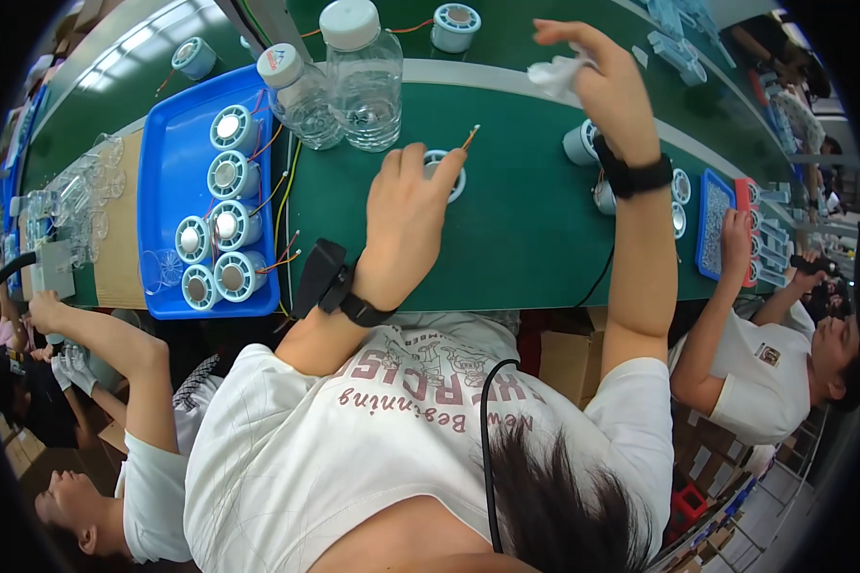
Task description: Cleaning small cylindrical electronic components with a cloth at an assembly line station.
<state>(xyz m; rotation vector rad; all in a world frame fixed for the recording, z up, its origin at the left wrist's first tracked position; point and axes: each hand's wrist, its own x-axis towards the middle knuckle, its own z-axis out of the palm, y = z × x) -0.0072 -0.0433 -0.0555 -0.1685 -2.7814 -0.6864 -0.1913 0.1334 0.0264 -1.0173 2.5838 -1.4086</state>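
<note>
One pale-blue wired housing (460, 183) is lying at twelve o'clock, the left hand (403, 215) half-hiding it, its grip impossible to tell; toward one o'clock, the right hand (617, 100) is pinching white tissue (556, 76).

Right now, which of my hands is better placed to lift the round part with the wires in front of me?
Probably your left hand: its fingers are at the round part, while your right hand is raised away from it, holding something white and crumpled.
</note>
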